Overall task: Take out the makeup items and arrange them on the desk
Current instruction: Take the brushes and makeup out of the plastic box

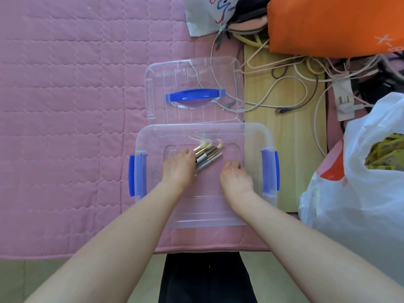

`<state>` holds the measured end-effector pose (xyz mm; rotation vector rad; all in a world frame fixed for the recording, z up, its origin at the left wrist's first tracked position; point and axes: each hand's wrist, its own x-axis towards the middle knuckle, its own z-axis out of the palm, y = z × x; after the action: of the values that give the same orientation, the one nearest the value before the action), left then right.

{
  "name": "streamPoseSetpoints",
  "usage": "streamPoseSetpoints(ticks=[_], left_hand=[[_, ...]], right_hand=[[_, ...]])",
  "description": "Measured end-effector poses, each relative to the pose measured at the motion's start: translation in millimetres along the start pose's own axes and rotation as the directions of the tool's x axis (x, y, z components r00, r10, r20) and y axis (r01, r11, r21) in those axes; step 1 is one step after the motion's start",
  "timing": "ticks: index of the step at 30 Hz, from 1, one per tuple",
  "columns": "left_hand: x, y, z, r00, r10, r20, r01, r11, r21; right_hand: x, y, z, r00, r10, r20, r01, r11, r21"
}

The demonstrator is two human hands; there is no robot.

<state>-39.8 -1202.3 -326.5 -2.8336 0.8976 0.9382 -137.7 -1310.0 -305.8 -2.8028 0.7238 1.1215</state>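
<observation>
Gripping a bundle of about five makeup brushes (207, 155), tips toward one o'clock, the left hand (179, 168) reaches inside one clear box (258, 136); the right hand (235, 178), fingers curled under, holds nothing visible; one lid (157, 84) at twelve o'clock.

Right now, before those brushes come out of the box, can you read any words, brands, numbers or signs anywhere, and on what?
No text can be read in this view.
Makeup brushes in the left hand: handle markings too small to read.
Orange bag: white star-like mark and pale print at the frame edge, cut off and blurred.
White bag: red and blue squiggles, not legible as words.
Yellow packs in the plastic bag: print blurred.
</observation>
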Motion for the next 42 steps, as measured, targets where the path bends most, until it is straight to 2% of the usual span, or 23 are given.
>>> streamPoseSetpoints(ticks=[1, 6, 11, 14, 16, 19, 22, 25, 28, 31, 35, 38, 42], left_hand=[[1.0, 0.3, 1.4, 1.000, -0.001, -0.007, 0.001, 1.000, 0.017], [3.1, 3.1, 3.9, 1.000, 0.011, 0.008, -0.011, 0.998, 0.069], [4.7, 4.8, 5.4, 1.000, 0.007, 0.026, -0.010, 0.996, 0.090], [5.3, 5.5, 5.5, 0.999, 0.007, 0.032, -0.011, 0.993, 0.114], [5.0, 7.6, 5.2, 0.998, 0.023, 0.051, -0.032, 0.983, 0.178], [4.4, 12.6, 6.0, 0.994, 0.035, 0.105, -0.058, 0.972, 0.226], [1.4, 13.5, 6.1, 0.992, 0.017, 0.128, -0.036, 0.988, 0.152], [-6.1, 8.1, 2.5, 0.994, 0.039, 0.105, -0.049, 0.994, 0.098], [-13.3, 0.2, -4.4, 0.991, 0.098, 0.095, -0.101, 0.995, 0.026], [-15.5, -7.4, -13.5, 0.992, 0.026, 0.124, -0.007, 0.988, -0.152], [-16.6, -11.2, -22.3, 0.988, -0.037, 0.150, 0.092, 0.920, -0.381], [-22.1, -8.0, -24.8, 0.978, -0.036, 0.205, 0.150, 0.805, -0.573], [-30.3, -6.9, -23.2, 0.977, -0.037, 0.210, 0.165, 0.755, -0.635]], right_hand=[[3.1, -1.8, 3.7, 0.999, -0.024, 0.047, 0.024, 1.000, 0.009], [10.5, -5.6, 9.3, 0.996, -0.003, 0.084, 0.009, 0.997, -0.075], [10.5, -2.5, 10.4, 0.993, -0.007, 0.118, 0.011, 0.999, -0.031], [6.6, -0.7, 6.0, 0.987, -0.015, 0.161, 0.002, 0.997, 0.078], [6.2, 1.4, 1.2, 0.969, -0.027, 0.244, -0.022, 0.981, 0.194], [4.0, 6.4, -4.4, 0.940, -0.061, 0.336, -0.094, 0.901, 0.424], [6.1, 9.4, -8.3, 0.954, -0.006, 0.300, -0.179, 0.792, 0.584], [10.3, 5.2, -10.0, 0.962, 0.005, 0.273, -0.187, 0.740, 0.647], [16.1, -0.9, -8.4, 0.948, 0.043, 0.314, -0.260, 0.673, 0.692], [22.4, -9.2, -6.5, 0.919, 0.162, 0.358, -0.381, 0.593, 0.709], [25.1, -19.5, -2.2, 0.890, 0.260, 0.375, -0.456, 0.550, 0.700], [24.5, -22.2, -0.2, 0.881, 0.295, 0.368, -0.472, 0.575, 0.669], [24.8, -24.9, -1.5, 0.879, 0.310, 0.361, -0.476, 0.555, 0.682]])
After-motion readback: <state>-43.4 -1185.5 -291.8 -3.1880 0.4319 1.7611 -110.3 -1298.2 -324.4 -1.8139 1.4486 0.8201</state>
